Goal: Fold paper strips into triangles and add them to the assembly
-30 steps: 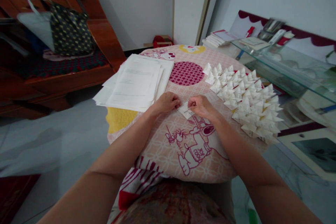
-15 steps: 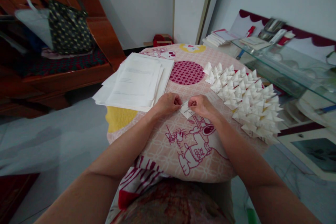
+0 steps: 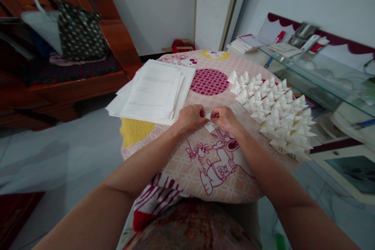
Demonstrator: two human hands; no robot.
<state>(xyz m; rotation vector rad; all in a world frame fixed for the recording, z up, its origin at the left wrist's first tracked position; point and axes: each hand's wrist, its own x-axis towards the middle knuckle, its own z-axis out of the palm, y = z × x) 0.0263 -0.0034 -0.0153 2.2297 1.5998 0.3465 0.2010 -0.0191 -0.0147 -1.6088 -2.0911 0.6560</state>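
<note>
A small folded white paper piece (image 3: 209, 125) lies between my two hands on a pink cartoon-printed cushion (image 3: 205, 156) on my lap. My left hand (image 3: 191, 117) pinches its left side with curled fingers. My right hand (image 3: 223, 118) pinches its right side, fingertips almost touching the left ones. Most of the paper is hidden under my fingers. A stack of white printed sheets (image 3: 154, 91) lies left of my hands. Right of them spreads a heap of several folded white paper triangles (image 3: 274, 109).
A glass-topped table (image 3: 322, 78) with books and small items stands at the right. A wooden bench (image 3: 67, 74) with a dark patterned bag (image 3: 79, 35) is at the left. Grey floor lies below left. A white door and wall stand behind.
My two hands have drawn closer together over the paper piece, covering more of it. The view has shifted slightly.
</note>
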